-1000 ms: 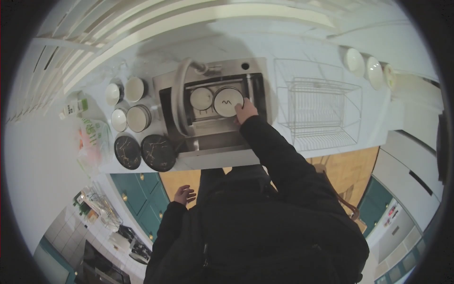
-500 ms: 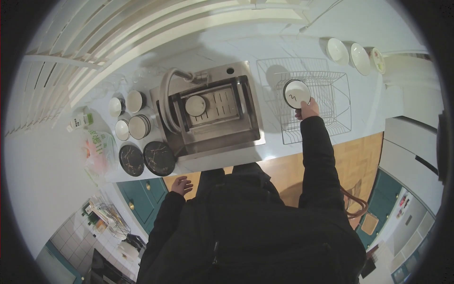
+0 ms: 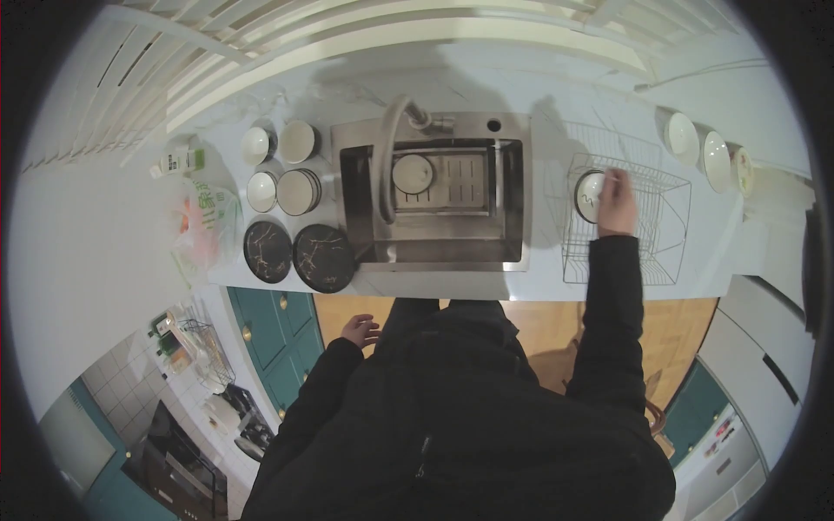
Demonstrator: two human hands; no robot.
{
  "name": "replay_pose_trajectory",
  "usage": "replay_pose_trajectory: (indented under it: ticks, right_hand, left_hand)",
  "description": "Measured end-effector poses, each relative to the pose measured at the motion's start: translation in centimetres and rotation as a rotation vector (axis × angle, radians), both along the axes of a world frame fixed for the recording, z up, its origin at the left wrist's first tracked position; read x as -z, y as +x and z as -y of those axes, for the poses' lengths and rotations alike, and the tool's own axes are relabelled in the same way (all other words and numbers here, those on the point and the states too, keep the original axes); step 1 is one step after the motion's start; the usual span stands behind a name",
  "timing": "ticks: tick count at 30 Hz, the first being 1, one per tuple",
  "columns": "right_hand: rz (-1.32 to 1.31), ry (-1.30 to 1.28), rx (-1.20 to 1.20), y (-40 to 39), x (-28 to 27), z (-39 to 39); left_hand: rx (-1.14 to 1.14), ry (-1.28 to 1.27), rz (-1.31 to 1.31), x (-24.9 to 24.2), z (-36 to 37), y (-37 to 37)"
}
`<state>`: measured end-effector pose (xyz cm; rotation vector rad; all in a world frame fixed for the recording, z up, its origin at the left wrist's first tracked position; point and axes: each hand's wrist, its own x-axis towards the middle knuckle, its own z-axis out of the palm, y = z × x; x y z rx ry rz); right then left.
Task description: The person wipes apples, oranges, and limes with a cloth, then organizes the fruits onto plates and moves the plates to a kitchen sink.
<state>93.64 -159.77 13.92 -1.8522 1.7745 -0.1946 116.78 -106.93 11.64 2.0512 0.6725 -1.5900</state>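
Note:
My right hand (image 3: 617, 205) is over the wire dish rack (image 3: 665, 259), its fingers closed at the right rim of a small dark-rimmed white bowl (image 3: 588, 198). This bowl sits within the rack's left part, its pale inside showing a dark squiggle, and my hand covers its right side. Down by my waist, in front of the counter edge, my left hand (image 3: 360, 330) hangs with loosely bent fingers and nothing in it. A similar round bowl (image 3: 413, 174) rests on the slotted tray in the steel sink (image 3: 434, 253).
Left of the sink stand several white bowls (image 3: 298, 192), some stacked, and two black marbled plates (image 3: 323, 258). The faucet (image 3: 382, 165) arches over the sink's left side. Farther left lies a plastic bag (image 3: 208, 217). White bowls (image 3: 681, 136) lean at the back right.
My right hand has moved the bowl down into the rack and now covers its right side. The view has shifted, so the counter appears further right. My left hand still hangs low.

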Motion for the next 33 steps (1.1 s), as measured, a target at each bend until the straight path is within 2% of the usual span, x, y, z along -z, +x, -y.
replay_pose_trajectory:
  ticks: [3, 6, 9, 11, 14, 15, 17, 18, 20, 21, 23, 24, 27, 29, 30, 33]
  right_hand:
    - [0.212, 0.223, -0.113, 7.9, 0.9, -4.3]
    - [0.24, 0.607, -0.202, 16.0, 5.7, -10.3]
    - [0.211, 0.752, -0.241, 21.3, 17.4, -15.4]
    - [0.285, 0.768, -0.136, 25.1, 27.5, -18.4]
    - [0.357, 0.769, 0.032, 24.5, 44.9, -22.9]
    - [0.367, 0.763, 0.059, 26.1, 46.7, -22.4]
    - [-0.237, 0.474, -0.568, 26.1, 45.0, -22.3]
    - [-0.388, 0.388, -0.718, 24.7, 42.4, -22.2]
    - [-0.206, 0.441, -0.558, 26.7, 33.2, -20.0]
    - [-0.106, 0.462, -0.475, 27.6, 31.0, -19.5]
    - [0.098, 0.51, -0.31, 26.1, 33.0, -20.8]
    - [0.199, 0.536, -0.225, 25.6, 32.0, -21.6]
    - [0.498, 0.584, 0.043, 26.4, 22.8, -22.6]
    - [0.702, 0.568, 0.24, 25.9, 18.7, -23.6]
    - [0.753, 0.528, 0.3, 25.3, 17.0, -23.7]
    - [0.378, 0.752, 0.145, 21.9, 12.9, -23.9]
  left_hand:
    - [0.003, 0.024, -0.038, 0.3, -0.1, 1.0]
    - [-0.022, 0.018, -0.01, 0.6, -1.3, 2.0]
    - [-0.063, -0.002, 0.025, 1.1, -4.1, 3.3]
    - [-0.102, 0.003, 0.076, 1.1, -6.5, 4.6]
    - [-0.183, 0.044, 0.095, 0.7, -9.4, 5.1]
    - [-0.202, 0.047, 0.097, 1.0, -10.3, 5.1]
    - [-0.229, 0.066, 0.028, 2.5, -13.9, 5.0]
    - [-0.235, 0.069, 0.01, 2.9, -15.1, 4.9]
    - [-0.279, 0.104, -0.011, 3.7, -17.0, 4.7]
    - [-0.291, 0.105, -0.014, 3.9, -17.3, 5.0]
    - [-0.292, 0.128, -0.018, 3.6, -17.5, 5.8]
    - [-0.294, 0.134, -0.021, 3.0, -17.4, 6.3]
    - [-0.184, 0.039, -0.092, 0.8, -15.0, 8.4]
    - [-0.122, -0.121, -0.162, -0.2, -12.2, 10.0]
    - [-0.083, -0.184, -0.194, -0.1, -10.7, 10.7]
    - [-0.041, -0.398, -0.111, 1.3, -5.9, 12.3]
